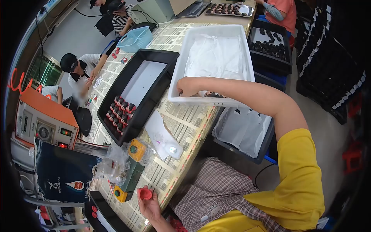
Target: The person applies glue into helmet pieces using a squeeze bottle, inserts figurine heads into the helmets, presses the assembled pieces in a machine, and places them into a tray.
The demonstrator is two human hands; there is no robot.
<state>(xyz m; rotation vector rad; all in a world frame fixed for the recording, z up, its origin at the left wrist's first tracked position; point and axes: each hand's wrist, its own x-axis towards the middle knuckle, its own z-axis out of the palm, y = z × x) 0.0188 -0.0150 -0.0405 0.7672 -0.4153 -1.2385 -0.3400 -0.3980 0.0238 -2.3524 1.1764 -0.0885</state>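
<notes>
My left hand (150,207) is low over the table's near edge, its fingers around a small red cup-shaped part (145,194) with the hollow side showing. My right arm stretches across to a white plastic tray (247,58) lined with white sheeting. Inside its near left corner, my right hand (188,87) is closed with the fingertips pointing down. A dark bit shows by the fingertips, but I cannot make out what they hold. Several small dark-and-light pieces (208,94) lie along the tray's near side, partly hidden behind my forearm.
A black tray (154,73) beside the white one holds several red-and-black figure pieces (120,112). Nearer stand button boxes (136,150) in plastic wrap and an orange-topped control machine (46,120). Black crates (270,48) stand at the right. Co-workers (79,71) sit across the table.
</notes>
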